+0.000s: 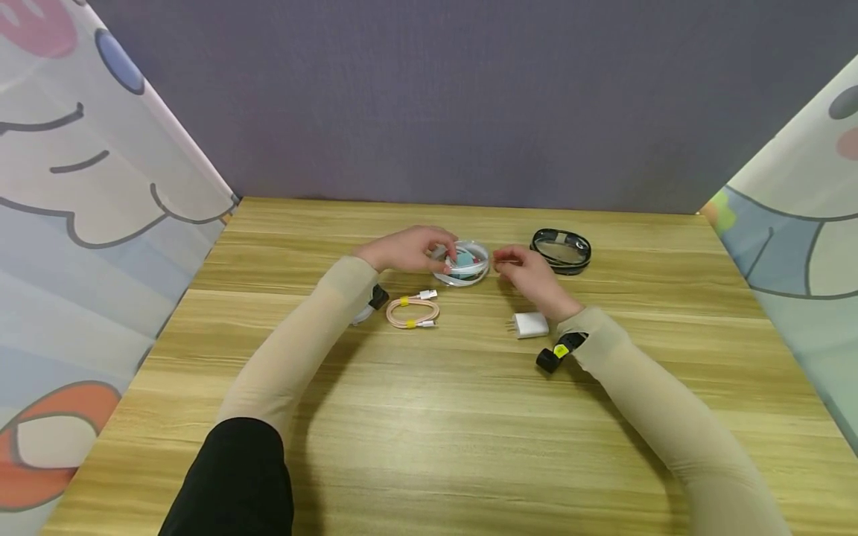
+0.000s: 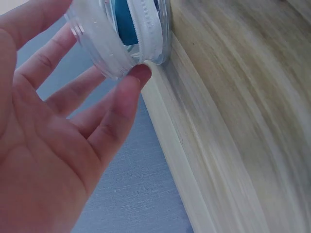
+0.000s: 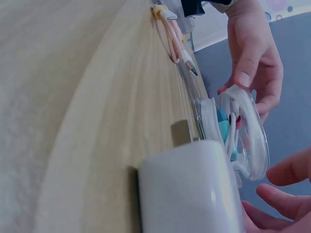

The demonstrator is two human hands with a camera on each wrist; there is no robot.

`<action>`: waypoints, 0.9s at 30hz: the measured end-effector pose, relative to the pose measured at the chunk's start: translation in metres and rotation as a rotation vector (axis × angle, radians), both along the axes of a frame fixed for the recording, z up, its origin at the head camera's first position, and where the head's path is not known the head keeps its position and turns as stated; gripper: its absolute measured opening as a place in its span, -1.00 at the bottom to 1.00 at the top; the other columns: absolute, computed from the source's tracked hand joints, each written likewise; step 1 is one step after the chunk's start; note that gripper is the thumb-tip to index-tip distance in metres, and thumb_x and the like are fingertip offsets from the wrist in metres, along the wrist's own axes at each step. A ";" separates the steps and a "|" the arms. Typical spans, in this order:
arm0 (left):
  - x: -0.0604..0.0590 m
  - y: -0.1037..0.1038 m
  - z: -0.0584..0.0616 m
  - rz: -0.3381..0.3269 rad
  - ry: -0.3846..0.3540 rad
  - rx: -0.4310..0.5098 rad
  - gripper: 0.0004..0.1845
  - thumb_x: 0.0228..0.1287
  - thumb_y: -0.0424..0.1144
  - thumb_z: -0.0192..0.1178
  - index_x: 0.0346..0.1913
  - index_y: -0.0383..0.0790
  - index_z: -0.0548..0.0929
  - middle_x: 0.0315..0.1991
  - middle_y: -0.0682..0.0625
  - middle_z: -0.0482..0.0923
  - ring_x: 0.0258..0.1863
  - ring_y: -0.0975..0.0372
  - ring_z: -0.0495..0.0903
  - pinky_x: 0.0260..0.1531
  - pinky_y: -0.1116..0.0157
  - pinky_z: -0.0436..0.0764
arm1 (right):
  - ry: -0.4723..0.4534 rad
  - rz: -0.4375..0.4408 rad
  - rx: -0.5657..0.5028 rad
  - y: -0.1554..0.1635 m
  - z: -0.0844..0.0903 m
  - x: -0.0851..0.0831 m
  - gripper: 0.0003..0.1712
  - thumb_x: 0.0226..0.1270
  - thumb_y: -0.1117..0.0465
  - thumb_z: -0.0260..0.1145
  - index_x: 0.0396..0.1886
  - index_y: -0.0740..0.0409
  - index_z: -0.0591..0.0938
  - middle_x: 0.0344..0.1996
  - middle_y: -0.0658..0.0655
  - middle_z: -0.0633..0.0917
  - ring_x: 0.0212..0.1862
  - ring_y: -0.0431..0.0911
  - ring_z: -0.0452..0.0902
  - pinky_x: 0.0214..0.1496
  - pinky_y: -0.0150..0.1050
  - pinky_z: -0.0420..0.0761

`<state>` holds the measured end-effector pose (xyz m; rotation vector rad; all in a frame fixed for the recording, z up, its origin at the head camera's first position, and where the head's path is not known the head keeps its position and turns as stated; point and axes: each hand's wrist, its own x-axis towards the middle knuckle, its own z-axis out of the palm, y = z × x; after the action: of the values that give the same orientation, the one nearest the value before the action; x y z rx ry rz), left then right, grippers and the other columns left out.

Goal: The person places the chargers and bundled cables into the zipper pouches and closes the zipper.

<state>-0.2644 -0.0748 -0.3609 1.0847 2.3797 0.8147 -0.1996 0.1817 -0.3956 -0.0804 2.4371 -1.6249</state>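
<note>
A round clear case with a white zip rim stands near the back of the table, its two halves parted. Teal pieces and white cords show inside it in the right wrist view. My left hand pinches the upper half's edge between thumb and fingers; the left wrist view shows a fingertip against the rim. Just right of the case is my right hand, fingers loosely bent and nothing held. In the right wrist view its fingertips come close to the case's rim.
A white plug charger lies below the right hand. Nearer the left hand is a coiled pink cable with yellow ties. A black-rimmed round case sits behind the right hand. Something clear shows partly under the left wrist. A grey panel rises behind the table.
</note>
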 end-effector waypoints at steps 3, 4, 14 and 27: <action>0.000 0.002 0.000 -0.015 0.015 -0.032 -0.79 0.26 -0.22 0.38 -0.06 -0.10 0.70 0.45 -0.10 0.28 0.43 0.06 0.23 0.35 0.14 0.29 | -0.068 0.041 -0.088 0.000 -0.001 -0.002 -0.54 0.53 0.31 0.09 0.35 0.38 0.41 0.27 0.32 0.48 0.26 0.12 0.43 0.27 -0.09 0.49; 0.000 0.002 0.000 -0.022 0.022 -0.043 -0.78 0.26 -0.23 0.39 -0.05 -0.10 0.70 0.45 -0.10 0.27 0.44 0.05 0.21 0.36 0.13 0.26 | -0.084 0.050 -0.114 0.000 -0.001 -0.002 -0.53 0.53 0.32 0.07 0.36 0.40 0.39 0.28 0.33 0.47 0.28 0.13 0.42 0.27 -0.10 0.49; 0.003 0.004 0.003 -0.061 0.021 -0.055 -0.80 0.31 -0.20 0.36 -0.04 -0.08 0.79 0.45 -0.04 0.29 0.44 0.06 0.20 0.38 0.13 0.25 | -0.130 0.075 -0.110 0.000 0.000 -0.004 -0.59 0.57 0.34 0.03 0.31 0.40 0.42 0.19 0.34 0.52 0.21 0.11 0.49 0.16 -0.18 0.58; 0.005 0.002 -0.003 -0.095 -0.034 -0.036 -0.72 0.32 -0.28 0.34 0.07 -0.05 0.75 0.46 0.03 0.29 0.45 0.15 0.21 0.38 0.22 0.25 | 0.066 0.257 0.184 -0.003 -0.011 -0.025 -0.57 0.52 0.32 0.14 0.33 0.16 0.53 0.25 0.21 0.55 0.30 0.09 0.42 0.31 0.04 0.40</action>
<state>-0.2597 -0.0726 -0.3639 1.1509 2.2866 0.7481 -0.2244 0.1782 -0.4061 -0.4051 2.4902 -1.3048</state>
